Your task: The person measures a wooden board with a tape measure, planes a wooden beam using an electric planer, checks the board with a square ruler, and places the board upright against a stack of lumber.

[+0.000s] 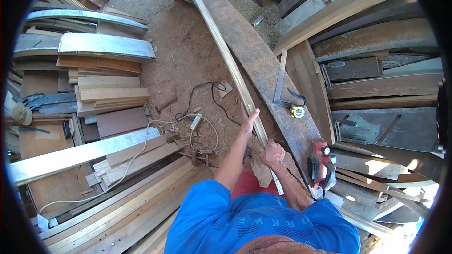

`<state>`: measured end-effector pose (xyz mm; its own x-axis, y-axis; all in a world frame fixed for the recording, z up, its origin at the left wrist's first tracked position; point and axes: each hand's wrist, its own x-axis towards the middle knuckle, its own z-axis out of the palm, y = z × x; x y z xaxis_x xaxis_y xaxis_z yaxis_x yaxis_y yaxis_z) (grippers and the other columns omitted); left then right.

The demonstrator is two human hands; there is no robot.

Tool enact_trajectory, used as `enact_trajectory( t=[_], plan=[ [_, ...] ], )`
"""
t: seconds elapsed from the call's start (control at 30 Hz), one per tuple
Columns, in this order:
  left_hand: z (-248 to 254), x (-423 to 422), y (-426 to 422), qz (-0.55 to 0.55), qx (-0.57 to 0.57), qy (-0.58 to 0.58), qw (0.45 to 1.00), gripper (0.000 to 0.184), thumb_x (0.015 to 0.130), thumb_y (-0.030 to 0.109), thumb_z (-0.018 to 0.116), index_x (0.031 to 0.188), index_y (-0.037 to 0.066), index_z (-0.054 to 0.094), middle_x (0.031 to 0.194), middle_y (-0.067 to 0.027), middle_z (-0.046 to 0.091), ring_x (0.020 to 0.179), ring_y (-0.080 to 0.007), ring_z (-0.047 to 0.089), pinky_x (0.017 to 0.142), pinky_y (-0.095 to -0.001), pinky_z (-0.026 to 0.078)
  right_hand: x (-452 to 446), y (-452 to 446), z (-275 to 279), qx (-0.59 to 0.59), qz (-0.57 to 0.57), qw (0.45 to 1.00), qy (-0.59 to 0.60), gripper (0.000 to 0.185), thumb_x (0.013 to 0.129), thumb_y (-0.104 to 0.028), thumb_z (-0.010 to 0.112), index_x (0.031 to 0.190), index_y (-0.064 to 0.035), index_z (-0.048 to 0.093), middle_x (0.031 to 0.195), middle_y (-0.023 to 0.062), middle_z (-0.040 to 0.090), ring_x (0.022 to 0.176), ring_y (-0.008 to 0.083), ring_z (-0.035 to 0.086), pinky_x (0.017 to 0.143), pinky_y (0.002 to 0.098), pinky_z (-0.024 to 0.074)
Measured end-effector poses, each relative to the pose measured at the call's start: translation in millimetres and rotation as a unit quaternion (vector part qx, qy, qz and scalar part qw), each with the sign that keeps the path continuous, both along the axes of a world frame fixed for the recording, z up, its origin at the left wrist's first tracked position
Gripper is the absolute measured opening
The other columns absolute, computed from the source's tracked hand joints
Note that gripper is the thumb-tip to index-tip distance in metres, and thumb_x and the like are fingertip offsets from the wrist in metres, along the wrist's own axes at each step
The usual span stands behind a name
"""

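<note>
A long, narrow wooden strip (pixel 225 49) runs from the top of the view down to my body, beside the long worn bench (pixel 254 47). My left hand (pixel 249 120) is wrapped round the strip from its left side. Closer to my body, my right hand (pixel 273 153) is closed in a fist on the same strip. On the bench, to the right of the strip, lie a metal square (pixel 280 77) and a yellow tape measure (pixel 297 111). A red power tool (pixel 321 164) sits at the bench's near end.
Stacked boards (pixel 113 89) fill the left side, and long planks (pixel 127 207) lie at the lower left. More timber (pixel 376 80) is piled on the right. A power strip (pixel 196 121), cables and a hammer (pixel 165 105) lie on the dirt floor.
</note>
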<state>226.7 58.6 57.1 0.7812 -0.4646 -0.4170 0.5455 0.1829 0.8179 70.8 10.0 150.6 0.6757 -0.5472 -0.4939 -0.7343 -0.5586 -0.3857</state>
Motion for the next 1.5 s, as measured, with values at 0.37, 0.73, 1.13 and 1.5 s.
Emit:
enact_trajectory(
  t=[0.37,0.73,1.13,1.5],
  plan=[
    [111,-12,-45,-0.04,-0.454,0.168,0.874,0.112,0.083,0.087,0.043,0.151,-0.001,0.035,0.134,-0.0279,0.05,0.12,-0.0448,0.055,0.103,-0.0606,0.046,-195,-126,103,0.345,-0.173,0.921,-0.061,0.067,0.095,-0.047,0.064,0.14,0.0021,0.058,0.136,0.0191,0.064,0.127,0.0289,0.061,0.111,0.0384,0.0422],
    [382,58,-59,-0.12,-0.604,0.129,0.777,0.109,0.081,0.089,0.034,0.153,0.008,0.033,0.136,-0.0249,0.046,0.124,-0.0384,0.054,0.105,-0.0552,0.047,-113,-79,317,0.45,-0.093,0.56,-0.689,0.118,0.069,-0.072,0.08,0.148,0.007,0.042,0.154,0.0264,0.043,0.144,0.0331,0.042,0.119,0.0465,0.0309],
    [486,94,-24,0.015,-0.479,-0.2,0.855,0.091,0.094,0.074,0.037,0.154,0.007,0.035,0.14,-0.0223,0.049,0.132,-0.0331,0.051,0.108,-0.0533,0.046,-17,-116,406,0.429,-0.02,0.558,-0.71,0.115,0.068,-0.067,0.083,0.148,0.0044,0.041,0.153,0.0245,0.042,0.143,0.0321,0.042,0.118,0.0455,0.031],
    [490,89,-11,0.033,-0.458,-0.213,0.862,0.085,0.097,0.069,0.038,0.154,0.006,0.036,0.141,-0.0214,0.05,0.132,-0.0325,0.052,0.108,-0.0529,0.047,-1,-125,423,0.429,-0.004,0.556,-0.711,0.114,0.067,-0.064,0.085,0.148,0.0021,0.04,0.152,0.0227,0.042,0.143,0.0312,0.041,0.118,0.0447,0.0312]
  ],
)
